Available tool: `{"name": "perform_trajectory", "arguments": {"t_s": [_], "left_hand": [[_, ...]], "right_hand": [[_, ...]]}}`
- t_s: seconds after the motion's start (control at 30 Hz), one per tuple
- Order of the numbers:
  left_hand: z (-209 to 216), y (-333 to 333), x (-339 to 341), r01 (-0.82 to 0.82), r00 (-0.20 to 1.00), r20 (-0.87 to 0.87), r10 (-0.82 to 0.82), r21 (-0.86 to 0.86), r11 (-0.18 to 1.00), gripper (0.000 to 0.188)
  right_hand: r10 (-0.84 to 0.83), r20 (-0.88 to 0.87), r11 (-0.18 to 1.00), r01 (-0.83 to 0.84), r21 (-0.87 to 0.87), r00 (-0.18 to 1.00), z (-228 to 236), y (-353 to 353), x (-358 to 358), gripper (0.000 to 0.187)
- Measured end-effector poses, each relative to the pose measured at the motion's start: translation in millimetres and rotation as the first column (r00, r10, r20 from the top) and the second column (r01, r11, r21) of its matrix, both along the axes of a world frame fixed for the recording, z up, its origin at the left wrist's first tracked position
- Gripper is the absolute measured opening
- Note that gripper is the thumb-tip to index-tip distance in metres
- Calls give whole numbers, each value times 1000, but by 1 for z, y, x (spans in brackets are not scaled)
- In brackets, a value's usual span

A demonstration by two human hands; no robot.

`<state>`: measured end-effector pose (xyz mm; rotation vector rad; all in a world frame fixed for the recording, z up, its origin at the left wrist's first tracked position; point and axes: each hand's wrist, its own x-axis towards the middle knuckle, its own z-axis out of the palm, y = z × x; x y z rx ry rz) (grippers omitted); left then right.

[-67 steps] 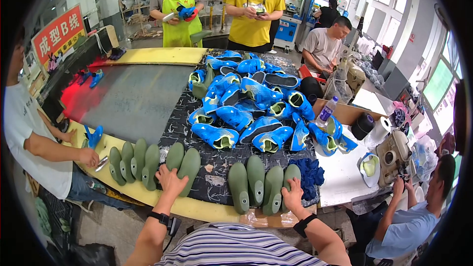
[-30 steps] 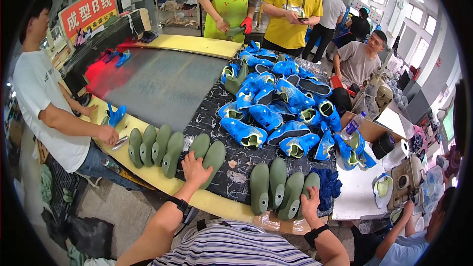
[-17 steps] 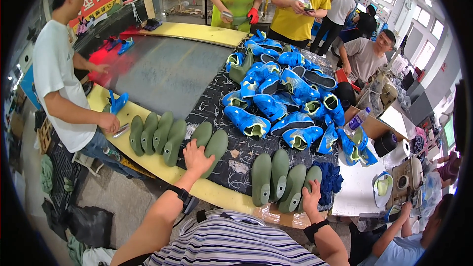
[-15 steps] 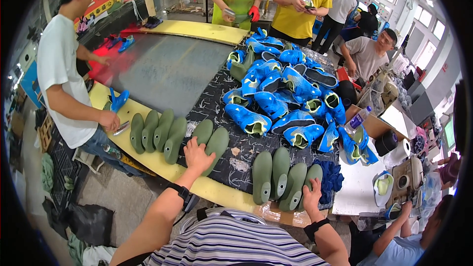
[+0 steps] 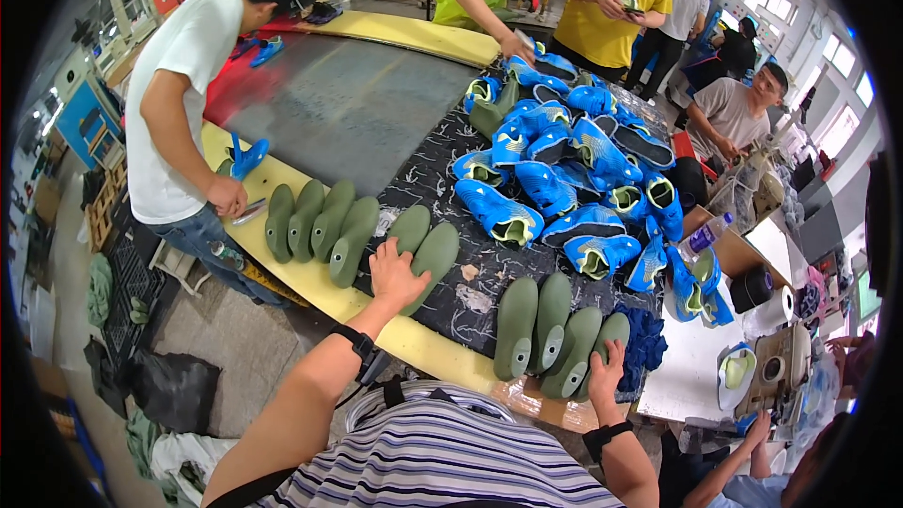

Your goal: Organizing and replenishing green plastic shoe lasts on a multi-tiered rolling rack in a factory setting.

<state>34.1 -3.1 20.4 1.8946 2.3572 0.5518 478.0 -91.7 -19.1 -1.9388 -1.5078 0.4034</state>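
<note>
Green shoe lasts lie in groups along the near side of the table. My left hand (image 5: 397, 280) is curled over a pair of them, its fingers on the left shoe last (image 5: 408, 229) and its thumb by the right shoe last (image 5: 436, 260). At the right, my right hand (image 5: 605, 376) closes against the outer side of the end shoe last (image 5: 612, 327) in a row of several. Left of my left hand stands another row of shoe lasts (image 5: 323, 226). Blue sports shoes (image 5: 574, 169) are heaped beyond my hands.
Yellow foam padding (image 5: 414, 343) edges the table. A person in white (image 5: 193, 103) stands at the left, holding a metal tool. Dark blue cloth (image 5: 643, 343), a plastic bottle (image 5: 705, 233) and a white roll (image 5: 780, 290) sit at the right. Other people are across the table.
The view has shifted, moving the scene right in the picture. The person at the left leans forward, and the one in the green apron reaches toward the blue shoes. My hands stay on the same shoe lasts.
</note>
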Motion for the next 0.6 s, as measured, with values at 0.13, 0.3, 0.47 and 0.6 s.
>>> {"name": "perform_trajectory", "arguments": {"t_s": [0.13, 0.3, 0.47, 0.6], "left_hand": [[2, 1, 3, 9, 1000, -13, -9, 8, 1000, 46], [3, 0, 2, 30, 1000, -2, -30, -5, 1000, 46], [2, 0, 1, 9, 1000, 9, -8, -23, 1000, 46], [6, 2, 4, 14, 1000, 12, -13, -51, 999, 45]], "right_hand": [[-10, -13, 1000, 10, 23, 1000, -11, -5, 12, 44], [-13, -5, 1000, 13, -1, 1000, -5, -4, 5, 44], [-10, -33, 1000, 10, 7, 999, -1, -3, 1, 42], [-28, -44, 1000, 28, 9, 999, -2, -4, 3, 42]]}}
